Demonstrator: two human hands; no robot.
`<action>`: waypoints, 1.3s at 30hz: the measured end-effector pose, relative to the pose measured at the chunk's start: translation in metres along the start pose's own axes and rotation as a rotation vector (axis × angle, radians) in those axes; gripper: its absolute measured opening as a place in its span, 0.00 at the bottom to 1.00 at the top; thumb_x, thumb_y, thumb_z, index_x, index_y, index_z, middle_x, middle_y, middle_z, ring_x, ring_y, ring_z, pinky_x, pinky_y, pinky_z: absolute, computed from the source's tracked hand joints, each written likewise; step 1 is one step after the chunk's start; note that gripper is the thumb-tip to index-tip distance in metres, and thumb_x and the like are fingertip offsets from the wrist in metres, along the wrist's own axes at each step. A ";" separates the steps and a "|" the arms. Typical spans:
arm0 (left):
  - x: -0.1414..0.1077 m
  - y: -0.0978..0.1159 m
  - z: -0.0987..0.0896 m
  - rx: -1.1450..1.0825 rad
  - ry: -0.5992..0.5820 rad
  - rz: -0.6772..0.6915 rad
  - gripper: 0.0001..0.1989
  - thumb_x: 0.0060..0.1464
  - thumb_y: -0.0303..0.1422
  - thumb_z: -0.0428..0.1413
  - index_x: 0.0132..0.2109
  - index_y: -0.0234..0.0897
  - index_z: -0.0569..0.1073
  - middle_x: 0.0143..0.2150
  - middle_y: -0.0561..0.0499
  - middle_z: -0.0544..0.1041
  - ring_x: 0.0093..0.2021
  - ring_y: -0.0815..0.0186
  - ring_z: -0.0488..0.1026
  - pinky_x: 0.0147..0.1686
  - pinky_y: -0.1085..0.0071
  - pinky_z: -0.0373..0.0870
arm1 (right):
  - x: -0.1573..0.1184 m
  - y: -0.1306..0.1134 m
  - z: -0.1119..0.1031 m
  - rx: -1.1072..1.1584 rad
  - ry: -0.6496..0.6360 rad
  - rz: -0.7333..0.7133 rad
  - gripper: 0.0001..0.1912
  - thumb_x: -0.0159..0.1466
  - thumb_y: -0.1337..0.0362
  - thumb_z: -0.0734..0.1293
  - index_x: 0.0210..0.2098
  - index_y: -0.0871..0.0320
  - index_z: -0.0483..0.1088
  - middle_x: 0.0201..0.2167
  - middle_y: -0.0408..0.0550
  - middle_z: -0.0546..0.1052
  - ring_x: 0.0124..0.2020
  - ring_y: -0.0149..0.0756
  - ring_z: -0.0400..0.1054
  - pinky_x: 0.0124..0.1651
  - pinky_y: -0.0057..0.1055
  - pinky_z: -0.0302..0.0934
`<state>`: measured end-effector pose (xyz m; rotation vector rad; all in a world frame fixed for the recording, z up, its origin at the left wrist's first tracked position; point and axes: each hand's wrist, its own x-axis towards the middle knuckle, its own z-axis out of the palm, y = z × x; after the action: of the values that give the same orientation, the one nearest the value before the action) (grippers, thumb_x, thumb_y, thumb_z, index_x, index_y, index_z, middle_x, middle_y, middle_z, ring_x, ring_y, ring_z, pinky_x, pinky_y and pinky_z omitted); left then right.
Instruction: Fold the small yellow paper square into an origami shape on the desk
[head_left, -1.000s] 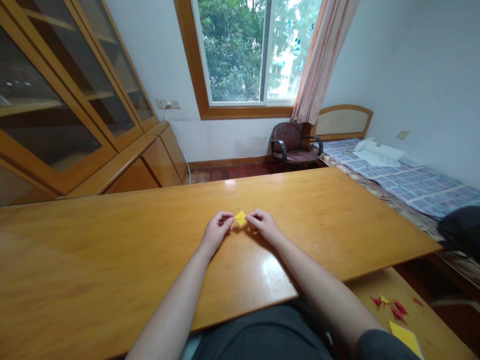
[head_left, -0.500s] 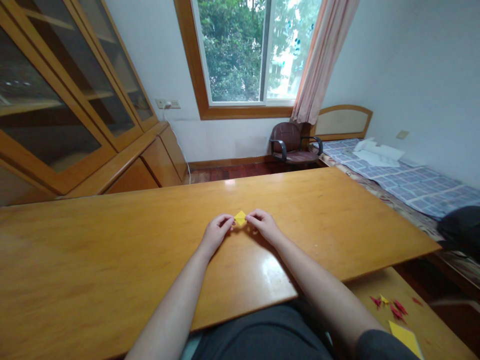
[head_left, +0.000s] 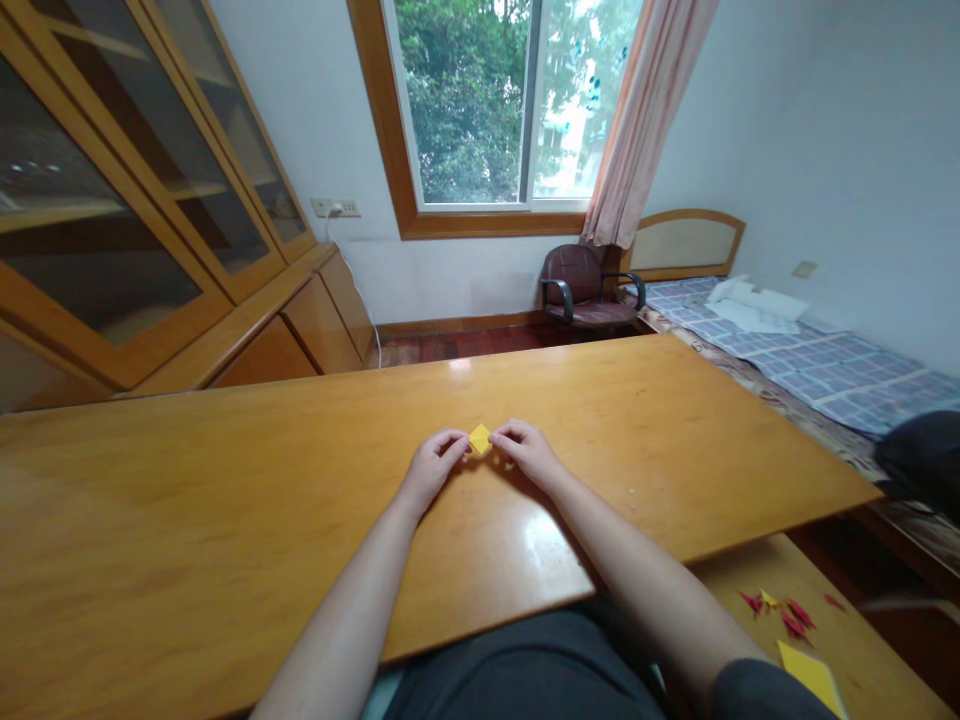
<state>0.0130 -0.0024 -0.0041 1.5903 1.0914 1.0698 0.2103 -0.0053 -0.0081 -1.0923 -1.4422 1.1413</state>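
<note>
A small folded piece of yellow paper (head_left: pixel 480 439), diamond-shaped with a crease across it, is held just above the wooden table (head_left: pixel 225 490). My left hand (head_left: pixel 437 458) pinches its left corner between thumb and fingers. On the opposite side, my right hand (head_left: pixel 528 448) grips the right corner the same way. Both hands are closed, and the other fingers curl beneath, partly hidden.
To the lower right, a lower wooden surface (head_left: pixel 735 570) bears several small red folded paper pieces (head_left: pixel 796 622), a small yellow one (head_left: pixel 768 598) and yellow paper sheets (head_left: pixel 810 676). A brown armchair (head_left: pixel 581 285) and a bed (head_left: pixel 817 360) stand beyond the table.
The yellow paper has tilted slightly, so its lower half shows a little differently. Both hands keep nearly the same place and grip.
</note>
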 end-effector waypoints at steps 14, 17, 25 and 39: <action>0.001 -0.004 0.001 0.043 -0.017 0.006 0.13 0.53 0.42 0.57 0.33 0.35 0.76 0.31 0.49 0.77 0.33 0.64 0.72 0.35 0.72 0.67 | 0.001 0.006 0.000 -0.069 -0.022 -0.041 0.14 0.59 0.54 0.68 0.28 0.59 0.74 0.24 0.42 0.71 0.24 0.29 0.65 0.27 0.26 0.59; 0.002 -0.007 0.002 0.084 -0.015 0.007 0.13 0.53 0.42 0.57 0.32 0.35 0.76 0.31 0.50 0.77 0.34 0.64 0.72 0.35 0.72 0.67 | 0.000 0.005 -0.001 -0.072 -0.059 -0.043 0.14 0.59 0.54 0.68 0.29 0.60 0.74 0.25 0.43 0.72 0.25 0.29 0.66 0.27 0.25 0.60; 0.003 -0.006 0.000 -0.013 0.016 -0.056 0.14 0.51 0.42 0.58 0.29 0.35 0.74 0.27 0.52 0.74 0.29 0.66 0.70 0.33 0.72 0.66 | 0.002 0.008 -0.001 0.013 -0.024 0.004 0.14 0.58 0.53 0.69 0.28 0.59 0.72 0.20 0.41 0.70 0.21 0.28 0.63 0.24 0.24 0.58; 0.002 -0.005 0.001 0.069 0.004 -0.040 0.13 0.53 0.41 0.56 0.30 0.36 0.75 0.27 0.52 0.75 0.30 0.65 0.71 0.33 0.72 0.66 | 0.002 0.006 -0.001 -0.149 -0.062 -0.116 0.14 0.61 0.55 0.67 0.27 0.59 0.74 0.25 0.43 0.72 0.28 0.31 0.66 0.33 0.27 0.60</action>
<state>0.0140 0.0005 -0.0088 1.6144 1.1691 1.0196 0.2119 -0.0020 -0.0133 -1.0675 -1.6392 1.0060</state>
